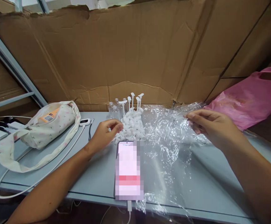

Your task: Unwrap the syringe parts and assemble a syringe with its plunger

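Observation:
My left hand [106,132] is closed in a pinch at the left edge of a heap of small white plastic caps [134,126]; what lies between its fingertips, if anything, I cannot make out. To the right, my right hand [206,121] pinches the upper part of a clear plastic bag [165,124]. The crinkled bag spreads over the table beside the heap and hangs past the front edge. Several white pump-like pieces with long stems [132,99] stand up behind the caps. Small clear bottles [115,111] stand at the back left of the heap.
A phone [128,171] with a lit screen and a cable lies in front of the heap. At left are a cloth bag [53,124], a small white device [84,122] and cables. A pink plastic bag [249,96] lies at right. Cardboard [130,56] walls the back.

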The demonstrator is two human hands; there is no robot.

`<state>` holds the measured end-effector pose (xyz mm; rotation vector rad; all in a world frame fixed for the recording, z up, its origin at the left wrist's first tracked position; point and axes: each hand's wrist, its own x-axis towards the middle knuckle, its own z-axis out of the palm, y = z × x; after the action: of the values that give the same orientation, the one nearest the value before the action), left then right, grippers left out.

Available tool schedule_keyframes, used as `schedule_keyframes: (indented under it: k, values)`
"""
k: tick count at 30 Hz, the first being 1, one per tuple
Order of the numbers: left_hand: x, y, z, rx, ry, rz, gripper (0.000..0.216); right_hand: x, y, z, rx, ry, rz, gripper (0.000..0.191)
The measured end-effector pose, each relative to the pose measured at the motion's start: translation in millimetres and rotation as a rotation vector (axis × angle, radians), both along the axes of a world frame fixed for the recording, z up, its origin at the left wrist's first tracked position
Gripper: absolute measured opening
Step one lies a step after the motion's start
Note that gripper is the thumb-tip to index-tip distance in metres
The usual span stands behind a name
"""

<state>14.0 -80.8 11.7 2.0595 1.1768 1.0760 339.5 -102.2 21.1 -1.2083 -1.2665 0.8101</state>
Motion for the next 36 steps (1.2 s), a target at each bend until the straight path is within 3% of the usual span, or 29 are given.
schedule_keyframes:
  k: [3,6,13,16,19,23,26,32,36]
  values:
    - [13,-7,-9.5,-0.237,-0.146,-0.184,0.030,-10,-4,-1.7,-0.022,-0.038,0.059,0.027]
    - [30,-21,-16.4,-0.338,-0.163,-0.304,0.029,-26,-10,-5.4,-0.049,-0.118,0.100,0.031]
    - [42,-35,-13.6,-0.377,-0.171,-0.209,0.019,-32,-12,-7.7,0.009,-0.095,0.071,0.026]
    - [38,-31,-13.5,-0.358,-0.240,-0.182,0.019,-30,-9,-8.3,-0.011,-0.033,0.104,0.034]
    - [33,-25,-12.9,-0.305,-0.312,-0.121,0.020,-32,-9,-10.0,-0.099,-0.009,0.253,0.045]
    - [26,-18,-11.5,-0.256,-0.380,-0.059,0.021,-42,-17,-12.4,-0.224,-0.088,0.498,0.034]
    - [22,-15,-11.5,-0.235,-0.406,-0.041,0.025,-50,-23,-13.2,-0.260,-0.138,0.582,0.028]
    - [24,-21,-9.8,-0.334,-0.234,-0.188,0.027,-51,-21,-13.6,-0.194,-0.150,0.403,0.033]
    - [25,-23,-10.7,-0.344,-0.211,-0.152,0.019,-47,-17,-15.8,-0.102,-0.136,0.265,0.033]
